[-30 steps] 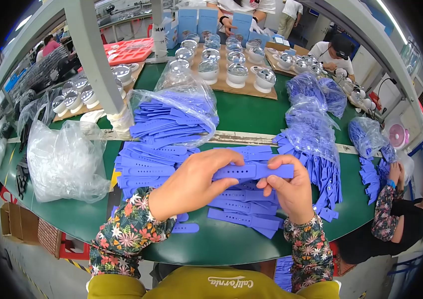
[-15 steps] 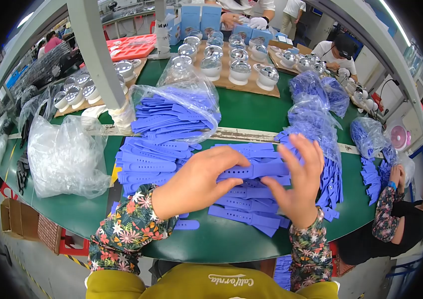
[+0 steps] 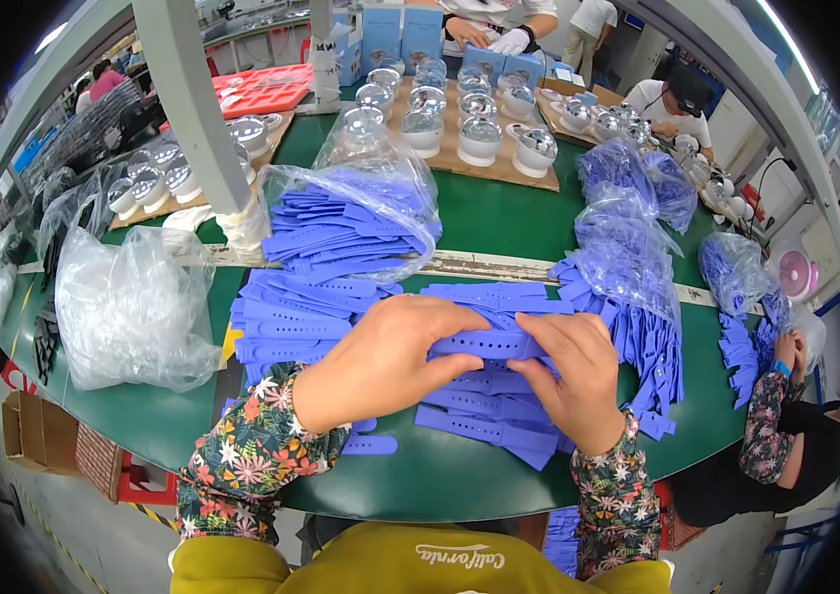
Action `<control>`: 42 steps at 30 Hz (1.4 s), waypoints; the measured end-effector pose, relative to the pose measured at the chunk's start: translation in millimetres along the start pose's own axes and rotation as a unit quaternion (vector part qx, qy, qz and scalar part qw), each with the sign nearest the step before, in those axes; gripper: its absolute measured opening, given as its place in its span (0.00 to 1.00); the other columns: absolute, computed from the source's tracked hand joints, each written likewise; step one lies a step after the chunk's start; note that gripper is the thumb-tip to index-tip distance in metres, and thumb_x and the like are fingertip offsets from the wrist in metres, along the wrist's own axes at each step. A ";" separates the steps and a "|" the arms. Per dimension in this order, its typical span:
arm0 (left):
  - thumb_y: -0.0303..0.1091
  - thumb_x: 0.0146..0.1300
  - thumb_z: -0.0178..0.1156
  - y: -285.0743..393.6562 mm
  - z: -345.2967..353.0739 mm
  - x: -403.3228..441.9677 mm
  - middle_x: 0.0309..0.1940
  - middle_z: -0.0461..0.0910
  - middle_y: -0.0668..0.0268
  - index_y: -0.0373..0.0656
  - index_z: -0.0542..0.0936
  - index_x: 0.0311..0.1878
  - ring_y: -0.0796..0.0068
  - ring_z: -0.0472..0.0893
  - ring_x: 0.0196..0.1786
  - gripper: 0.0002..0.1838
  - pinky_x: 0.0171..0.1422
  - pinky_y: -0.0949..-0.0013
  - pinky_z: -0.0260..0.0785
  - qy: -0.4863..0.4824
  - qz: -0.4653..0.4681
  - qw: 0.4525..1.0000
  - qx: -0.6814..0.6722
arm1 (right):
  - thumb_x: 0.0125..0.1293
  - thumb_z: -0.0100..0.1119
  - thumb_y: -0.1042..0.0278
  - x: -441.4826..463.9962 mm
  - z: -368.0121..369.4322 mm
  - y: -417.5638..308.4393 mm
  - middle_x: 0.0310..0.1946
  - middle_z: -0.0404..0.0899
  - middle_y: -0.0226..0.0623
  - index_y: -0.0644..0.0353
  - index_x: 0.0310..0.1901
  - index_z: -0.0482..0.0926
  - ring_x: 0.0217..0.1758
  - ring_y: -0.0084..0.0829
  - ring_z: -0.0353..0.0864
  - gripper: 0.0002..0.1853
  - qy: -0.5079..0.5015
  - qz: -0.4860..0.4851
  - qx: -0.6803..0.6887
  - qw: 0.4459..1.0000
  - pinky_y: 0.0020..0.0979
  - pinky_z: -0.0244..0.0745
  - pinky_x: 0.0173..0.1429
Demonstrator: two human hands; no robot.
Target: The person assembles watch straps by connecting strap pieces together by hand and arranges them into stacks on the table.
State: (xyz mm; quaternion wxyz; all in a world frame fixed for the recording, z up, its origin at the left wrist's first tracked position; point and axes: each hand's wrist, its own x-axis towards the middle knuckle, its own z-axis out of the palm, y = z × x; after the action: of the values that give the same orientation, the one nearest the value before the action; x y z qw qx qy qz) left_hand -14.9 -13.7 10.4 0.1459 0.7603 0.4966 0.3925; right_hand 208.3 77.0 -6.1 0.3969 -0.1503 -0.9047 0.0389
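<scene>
Between my two hands is a blue watch strap (image 3: 487, 344) with a row of small holes. My left hand (image 3: 380, 351) grips its left end between thumb and fingers. At the other end, my right hand (image 3: 578, 381) pinches it with thumb and fingertips. Beneath lies a stack of blue straps (image 3: 489, 421), partly covered by both hands. More straps (image 3: 291, 312) are heaped to the left, beside and behind my left hand. A clear bag (image 3: 350, 223) spills further straps behind them. Another bag of straps (image 3: 628, 257) lies beyond my right hand.
Glass-domed white units (image 3: 479, 142) stand in rows on cardboard at the back of the green table (image 3: 499, 218). A stuffed clear bag (image 3: 133, 317) sits at left, by a grey post (image 3: 192, 109). A co-worker's arm (image 3: 766, 421) rests at the right edge; others work opposite.
My right hand has gone from spread fingers to a pinch on the strap's right end. My left hand keeps its grip, almost in the same place.
</scene>
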 end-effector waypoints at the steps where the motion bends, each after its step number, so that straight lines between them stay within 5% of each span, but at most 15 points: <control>1: 0.33 0.59 0.71 -1.6 2.3 -0.3 0.40 0.85 0.55 0.38 0.83 0.51 0.54 0.83 0.41 0.18 0.45 0.60 0.75 0.004 -0.003 1.000 -0.009 | 0.47 0.77 0.69 0.0 0.6 -0.3 0.40 0.84 0.38 0.60 0.51 0.83 0.41 0.39 0.81 0.25 -0.002 0.001 0.001 1.000 0.38 0.71 0.46; 16: 0.30 0.59 0.71 2.7 2.2 0.3 0.43 0.85 0.55 0.36 0.83 0.50 0.56 0.84 0.44 0.16 0.49 0.62 0.76 -0.025 -0.051 0.997 -0.056 | 0.49 0.76 0.66 1.7 1.1 -4.2 0.40 0.84 0.37 0.60 0.49 0.83 0.43 0.39 0.82 0.23 -0.003 0.001 0.034 0.999 0.40 0.69 0.51; 21: 0.28 0.60 0.69 3.1 15.1 -1.1 0.42 0.85 0.55 0.35 0.83 0.49 0.58 0.84 0.43 0.15 0.48 0.63 0.76 -0.026 -0.039 0.996 -0.082 | 0.50 0.72 0.71 -1.4 7.0 -6.1 0.34 0.82 0.35 0.60 0.39 0.82 0.40 0.39 0.79 0.13 -0.017 0.068 0.099 0.993 0.38 0.66 0.51; 24: 0.30 0.60 0.67 1.7 22.0 -1.8 0.39 0.85 0.53 0.36 0.82 0.47 0.51 0.84 0.41 0.13 0.47 0.60 0.76 -0.017 -0.048 0.993 -0.105 | 0.50 0.70 0.73 -4.3 10.3 -7.5 0.31 0.81 0.34 0.60 0.36 0.82 0.39 0.38 0.79 0.10 -0.033 0.095 0.140 0.985 0.37 0.66 0.50; 26: 0.27 0.60 0.68 1.9 24.7 -3.7 0.37 0.84 0.57 0.36 0.82 0.46 0.64 0.83 0.40 0.12 0.45 0.65 0.74 -0.037 -0.080 0.984 -0.155 | 0.51 0.71 0.72 -6.4 11.8 -9.0 0.32 0.81 0.35 0.60 0.36 0.82 0.39 0.38 0.79 0.11 -0.050 0.103 0.149 0.982 0.37 0.67 0.51; 34: 0.30 0.60 0.68 4.6 -4.8 4.1 0.34 0.83 0.61 0.38 0.84 0.45 0.66 0.79 0.35 0.11 0.41 0.65 0.71 -0.076 -0.164 0.980 -0.079 | 0.56 0.70 0.70 0.0 -8.2 2.8 0.36 0.85 0.36 0.63 0.41 0.83 0.40 0.40 0.81 0.11 -0.046 0.119 0.141 0.982 0.38 0.72 0.53; 38: 0.30 0.57 0.70 -9.4 -11.8 2.8 0.36 0.84 0.63 0.40 0.84 0.47 0.66 0.80 0.39 0.14 0.45 0.66 0.70 -0.023 -0.077 0.996 -0.025 | 0.63 0.66 0.72 -5.1 -19.2 13.8 0.35 0.85 0.37 0.65 0.43 0.83 0.37 0.32 0.84 0.09 -0.146 0.207 0.125 0.959 0.31 0.77 0.43; 42: 0.29 0.54 0.71 -16.4 -18.9 5.8 0.42 0.85 0.64 0.43 0.84 0.50 0.62 0.82 0.49 0.18 0.57 0.59 0.69 0.030 -0.052 0.997 0.049 | 0.70 0.62 0.68 -9.7 -15.6 19.5 0.33 0.83 0.34 0.66 0.42 0.81 0.33 0.24 0.82 0.08 -0.201 0.357 0.363 0.837 0.26 0.76 0.38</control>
State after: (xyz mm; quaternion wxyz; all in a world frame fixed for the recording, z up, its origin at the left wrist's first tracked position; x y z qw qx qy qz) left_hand -38.2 -4.2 15.3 0.1134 0.7278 0.5581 0.3820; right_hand 230.5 91.8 -6.0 0.1907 -0.2966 -0.7694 0.5325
